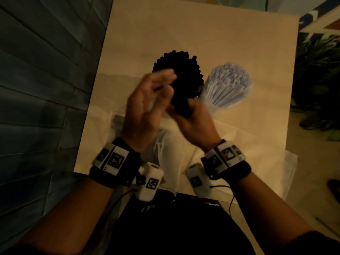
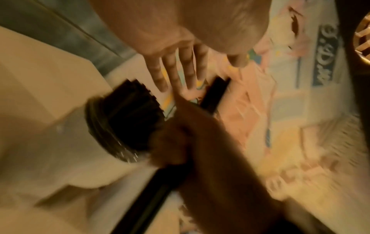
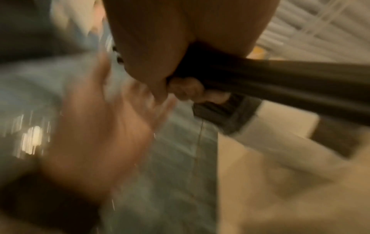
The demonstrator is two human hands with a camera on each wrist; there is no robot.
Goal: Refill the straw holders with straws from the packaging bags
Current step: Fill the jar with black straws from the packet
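Right hand grips a fanned bundle of black straws above the table; left hand, fingers straight and empty, beside it, near white straws.

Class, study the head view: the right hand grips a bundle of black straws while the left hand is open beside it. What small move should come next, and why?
Probably the open left hand should close round the fanned bundle of black plastic straws to square it. The right hand grips only the lower end, so the tops splay wide. The holder is not clearly visible.
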